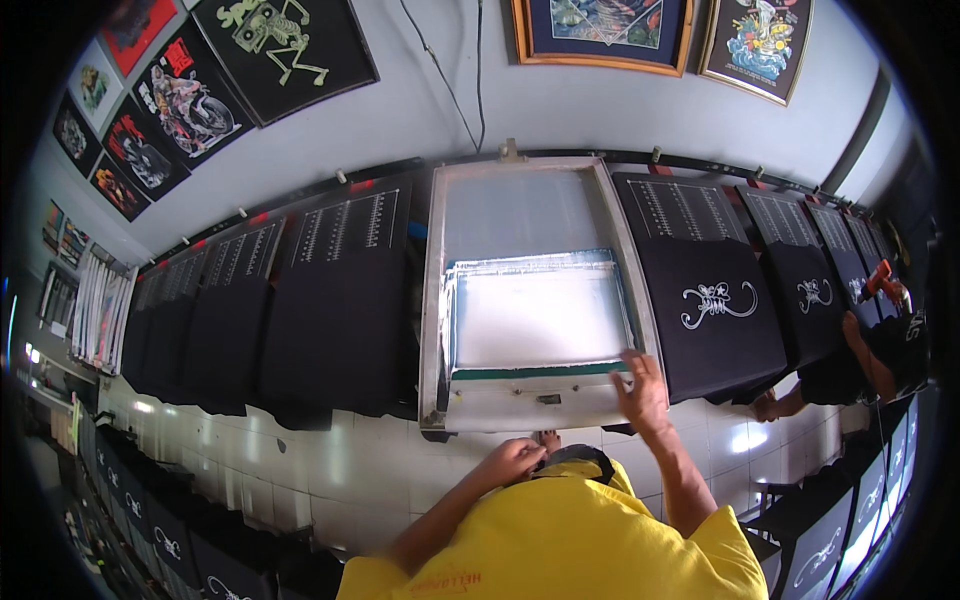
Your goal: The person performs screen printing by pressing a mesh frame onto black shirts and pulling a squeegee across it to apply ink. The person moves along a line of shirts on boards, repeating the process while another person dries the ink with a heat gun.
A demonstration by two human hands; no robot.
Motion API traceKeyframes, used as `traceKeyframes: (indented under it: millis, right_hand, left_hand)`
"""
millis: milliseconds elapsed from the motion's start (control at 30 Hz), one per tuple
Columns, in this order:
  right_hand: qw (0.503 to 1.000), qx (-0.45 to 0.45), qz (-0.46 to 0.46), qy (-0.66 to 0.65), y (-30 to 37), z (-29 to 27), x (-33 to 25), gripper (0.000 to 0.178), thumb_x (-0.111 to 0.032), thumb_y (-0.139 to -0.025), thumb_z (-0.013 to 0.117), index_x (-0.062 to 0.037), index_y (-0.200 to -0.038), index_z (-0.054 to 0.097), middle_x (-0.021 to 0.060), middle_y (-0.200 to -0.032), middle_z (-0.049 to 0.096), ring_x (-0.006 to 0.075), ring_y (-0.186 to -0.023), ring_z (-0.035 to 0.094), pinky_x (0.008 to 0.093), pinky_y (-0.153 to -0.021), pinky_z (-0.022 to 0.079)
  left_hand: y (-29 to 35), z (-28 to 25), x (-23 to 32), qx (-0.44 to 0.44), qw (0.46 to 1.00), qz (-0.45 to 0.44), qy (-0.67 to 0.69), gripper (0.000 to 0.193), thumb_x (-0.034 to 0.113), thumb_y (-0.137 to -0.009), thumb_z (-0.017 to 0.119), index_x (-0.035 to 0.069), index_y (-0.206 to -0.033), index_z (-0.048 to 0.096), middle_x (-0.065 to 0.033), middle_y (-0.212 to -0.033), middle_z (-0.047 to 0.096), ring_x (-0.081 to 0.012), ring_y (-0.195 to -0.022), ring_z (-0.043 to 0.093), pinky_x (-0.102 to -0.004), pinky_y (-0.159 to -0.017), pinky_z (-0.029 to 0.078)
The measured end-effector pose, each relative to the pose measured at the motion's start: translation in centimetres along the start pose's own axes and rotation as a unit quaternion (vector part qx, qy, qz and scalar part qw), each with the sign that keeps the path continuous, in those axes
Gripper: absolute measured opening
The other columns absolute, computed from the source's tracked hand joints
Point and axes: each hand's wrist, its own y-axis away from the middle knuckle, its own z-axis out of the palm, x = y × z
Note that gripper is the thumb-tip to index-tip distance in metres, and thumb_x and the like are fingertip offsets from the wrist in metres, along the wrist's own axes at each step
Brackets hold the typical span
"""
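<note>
In front of me lies a screen-printing frame with pale rails, set flat over one of the boards. White ink covers the nearer part of its mesh, bordered by teal and a dark green strip on the near side. My right hand is over the frame's near right corner, fingers apart and nothing seen in them; whether it touches the rail I cannot tell. Close to my waist, below the frame's near edge, my left hand has its fingers curled in; what they hold, if anything, is hidden.
Black shirts on boards flank the frame; the right-hand shirt bears a white scroll print, the left-hand shirt is plain. Another person's arm is at far right, near a red-orange tool. Printed black shirts stand behind me.
</note>
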Motion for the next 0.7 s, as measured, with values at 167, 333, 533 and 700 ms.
traceKeyframes:
  millis: [167, 333, 533, 700]
  right_hand:
    - [0.992, 0.069, 0.099, 0.049, 0.9, 0.2, 7.8, 0.032, -0.017, -0.094, 0.057, -0.0007, -0.121, 0.056, 0.0208, -0.112, 0.065, 0.0408, -0.103, 0.062, 0.0467, -0.09, 0.05]
    - [0.973, 0.064, 0.211, -0.068, 0.9, 2.0, 10.0, 0.028, -0.016, -0.094, 0.052, -0.0029, -0.117, 0.062, 0.0224, -0.091, 0.068, 0.04, -0.088, 0.067, 0.0463, -0.079, 0.051]
    - [0.937, 0.096, 0.3, -0.15, -0.4, 2.8, 10.9, 0.022, -0.011, -0.09, 0.058, 0.0023, -0.102, 0.07, 0.0127, -0.081, 0.068, 0.02, -0.074, 0.062, 0.0327, -0.069, 0.048]
    - [0.92, 0.124, 0.332, -0.167, -1.0, 2.6, 10.5, 0.021, -0.01, -0.087, 0.062, 0.0041, -0.099, 0.072, 0.0091, -0.074, 0.067, 0.0142, -0.067, 0.058, 0.0302, -0.065, 0.047]
  left_hand:
    - [3.6, -7.2, 4.2, 0.249, 0.966, 0.073, 0.013, 0.025, 0.024, -0.103, 0.052, 0.003, -0.107, 0.064, -0.0042, -0.078, 0.067, -0.0113, -0.076, 0.068, -0.0255, -0.057, 0.049]
    - [1.8, -15.4, -1.4, 0.521, 0.664, 0.159, -0.511, 0.027, 0.021, -0.101, 0.053, -0.002, -0.11, 0.064, -0.0192, -0.089, 0.071, -0.0346, -0.078, 0.069, -0.039, -0.069, 0.053]
    - [0.6, -17.1, -4.9, 0.478, 0.814, 0.022, -0.33, 0.037, 0.032, -0.1, 0.053, -0.002, -0.106, 0.067, -0.0248, -0.097, 0.068, -0.0432, -0.092, 0.064, -0.0461, -0.078, 0.051]
    - [0.2, -16.3, -3.3, 0.503, 0.796, 0.105, -0.319, 0.029, 0.019, -0.097, 0.057, -0.005, -0.08, 0.057, -0.0256, -0.07, 0.055, -0.0401, -0.063, 0.055, -0.0439, -0.058, 0.043]
